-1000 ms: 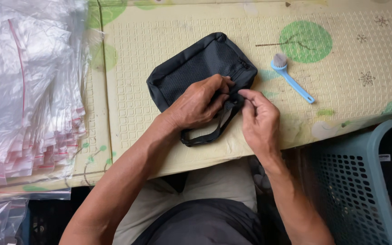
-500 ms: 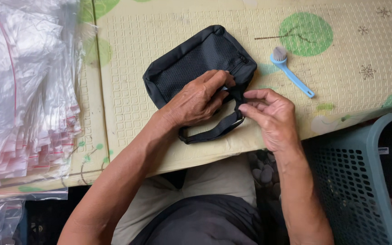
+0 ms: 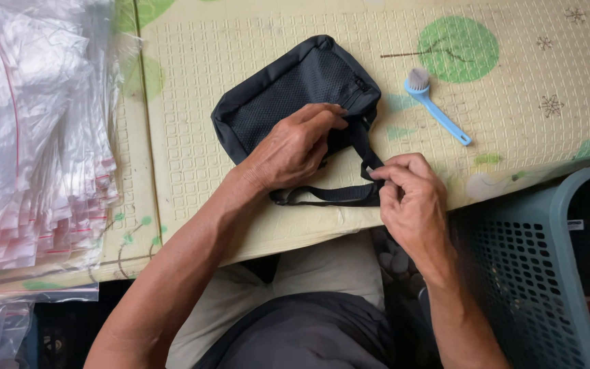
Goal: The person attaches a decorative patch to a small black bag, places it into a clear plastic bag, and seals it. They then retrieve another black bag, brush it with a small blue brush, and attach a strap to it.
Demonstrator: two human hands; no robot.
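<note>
A small black pouch bag (image 3: 288, 92) with a mesh front lies on a cream patterned mat (image 3: 254, 41). My left hand (image 3: 289, 149) presses down on the bag's lower right part, fingers curled over it. My right hand (image 3: 412, 198) pinches the bag's black strap (image 3: 339, 193) near the mat's front edge, and the strap runs taut from the bag's corner to my fingers, then loops back left under my left hand.
A light blue brush (image 3: 435, 109) with grey bristles lies right of the bag. A thick stack of clear zip bags (image 3: 32, 137) with red seal lines fills the left side. A teal perforated basket (image 3: 548, 266) stands at the lower right, beside my knees.
My right hand has moved down and right, pulling the strap out from the bag's corner toward the mat's edge. The left hand stays on the bag.
</note>
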